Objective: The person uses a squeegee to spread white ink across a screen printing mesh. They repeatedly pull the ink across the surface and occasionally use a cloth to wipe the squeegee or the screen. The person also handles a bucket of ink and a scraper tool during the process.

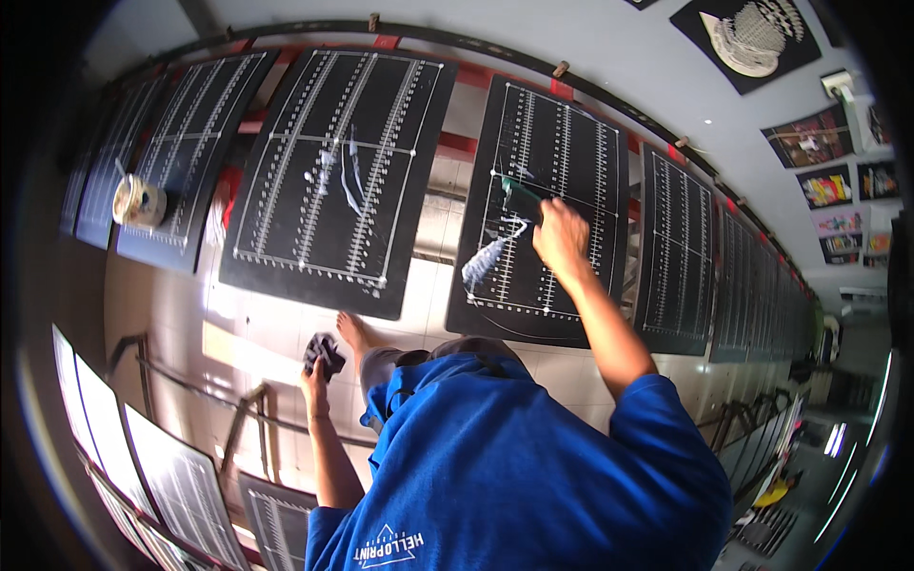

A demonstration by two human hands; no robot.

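Observation:
My right hand point(564, 234) is closed around a small tool with a green end point(514, 185); whether it is a brush or a scraper I cannot make out. The green end is over a black panel point(484, 143) printed with white rows of marks and lines. Near it, a thick white smear point(484, 262) lies on the lower left of that panel. Low at my left side, my left hand point(313, 383) grips a crumpled dark cloth point(325, 354), away from the panels.
To the left is a similar black panel point(286, 114) with white streaks. A white tub point(139, 202) with a stained rim stands on a panel farther left. More panels point(678, 247) line the right. Red rails point(457, 143) run beneath them. Behind me are metal racks point(243, 428).

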